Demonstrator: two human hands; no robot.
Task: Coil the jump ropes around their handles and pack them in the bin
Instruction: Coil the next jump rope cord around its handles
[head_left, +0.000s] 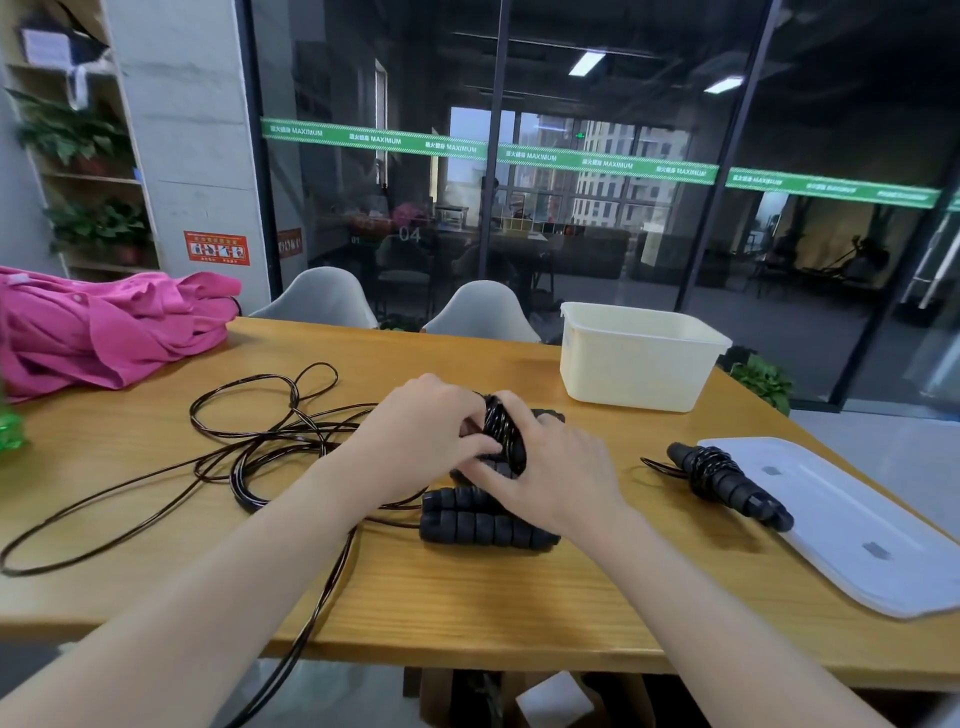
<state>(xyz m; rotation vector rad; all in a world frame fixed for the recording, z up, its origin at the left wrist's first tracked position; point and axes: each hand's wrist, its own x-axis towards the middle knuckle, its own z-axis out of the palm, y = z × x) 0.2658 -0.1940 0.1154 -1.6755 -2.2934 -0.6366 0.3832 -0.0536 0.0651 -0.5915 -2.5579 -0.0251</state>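
at centre frame: both hands on a half-wound jump rope

at the middle of the frame, on the light wooden table (467, 597), the left hand (415, 441) and right hand (556, 467) meet over a black foam-handled jump rope bundle (504, 434). the fingers of both hands are curled and pinching the glossy black cord wound around its handles, left thumb pressed against the coil. just below the hands lies a pair of black ribbed foam handles (483, 517), side by side on the table. a loose tangle of thin black cord (270, 431) spreads across the left half of the table and one strand drops over the near edge. right of centre, a finished black coiled rope bundle (727, 486) rests partly on a flat white plastic lid (857, 530). the cream rectangular plastic bin (639, 358) stands open at the table's far edge, upper right of the hands, apart from every rope. a crumpled pink garment (104, 327) lies at the far left.
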